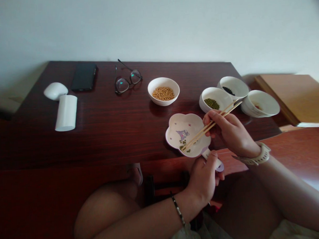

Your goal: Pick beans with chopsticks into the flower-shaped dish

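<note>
A flower-shaped white dish (pixel 187 127) with a purple cartoon figure sits at the near edge of the dark wooden table (pixel 102 125); a few green beans lie in it. My left hand (pixel 203 179) is closed on the dish's handle at its lower right. My right hand (pixel 230 131) grips a pair of wooden chopsticks (pixel 209 126). Their tips rest in the dish by the beans. Just beyond my right hand stands a white bowl of green beans (pixel 215 99).
A bowl of yellow soybeans (pixel 163 91) sits mid-table. Two more white bowls (pixel 233 87) (pixel 260 103) stand at the right end. Glasses (pixel 127 80), a dark phone (pixel 84 76) and a white lamp-like object (pixel 62 105) lie to the left. A lighter wooden surface (pixel 292 94) adjoins on the right.
</note>
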Available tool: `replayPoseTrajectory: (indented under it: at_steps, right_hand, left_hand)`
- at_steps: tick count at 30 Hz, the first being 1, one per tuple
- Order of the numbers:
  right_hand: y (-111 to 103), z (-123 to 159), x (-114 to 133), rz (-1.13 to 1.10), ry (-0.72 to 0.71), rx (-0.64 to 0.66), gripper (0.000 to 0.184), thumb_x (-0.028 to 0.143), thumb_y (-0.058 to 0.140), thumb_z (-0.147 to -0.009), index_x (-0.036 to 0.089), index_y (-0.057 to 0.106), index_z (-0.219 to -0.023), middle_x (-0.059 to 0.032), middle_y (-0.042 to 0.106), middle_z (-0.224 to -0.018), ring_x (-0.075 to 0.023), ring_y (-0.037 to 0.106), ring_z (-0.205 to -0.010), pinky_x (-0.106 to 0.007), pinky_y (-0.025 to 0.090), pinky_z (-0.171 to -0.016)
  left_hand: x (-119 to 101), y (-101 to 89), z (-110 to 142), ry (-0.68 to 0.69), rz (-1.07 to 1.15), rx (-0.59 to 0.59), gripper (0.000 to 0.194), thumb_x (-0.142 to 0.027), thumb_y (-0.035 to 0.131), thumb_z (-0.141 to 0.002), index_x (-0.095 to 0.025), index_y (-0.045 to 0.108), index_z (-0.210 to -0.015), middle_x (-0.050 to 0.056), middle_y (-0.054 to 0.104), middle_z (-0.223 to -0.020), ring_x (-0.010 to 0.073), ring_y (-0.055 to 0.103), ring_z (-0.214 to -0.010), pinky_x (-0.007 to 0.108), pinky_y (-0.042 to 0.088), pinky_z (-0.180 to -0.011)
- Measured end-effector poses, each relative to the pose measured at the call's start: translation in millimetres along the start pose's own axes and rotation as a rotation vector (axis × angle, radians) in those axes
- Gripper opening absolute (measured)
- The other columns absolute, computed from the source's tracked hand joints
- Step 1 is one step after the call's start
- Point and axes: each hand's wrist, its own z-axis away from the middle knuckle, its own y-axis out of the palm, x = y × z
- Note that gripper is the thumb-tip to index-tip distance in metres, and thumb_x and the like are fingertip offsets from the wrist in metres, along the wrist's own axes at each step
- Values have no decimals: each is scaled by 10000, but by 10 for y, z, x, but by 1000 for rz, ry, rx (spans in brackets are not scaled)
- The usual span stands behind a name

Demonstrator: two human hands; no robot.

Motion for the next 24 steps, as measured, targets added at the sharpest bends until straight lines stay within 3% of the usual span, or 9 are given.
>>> replayPoseTrajectory:
  at_steps: [24]
  right_hand:
    - [27,1,40,49,-18,3,481,648,690,-1008,208,676,-812,-20,617,-674,-123,536,-539,-240,437,-463]
  left_hand:
    - [-12,38,1,9,98,-37,518,-675,585,-999,-229,493,-753,-23,508,-619,111,388,-521,279,302,-547]
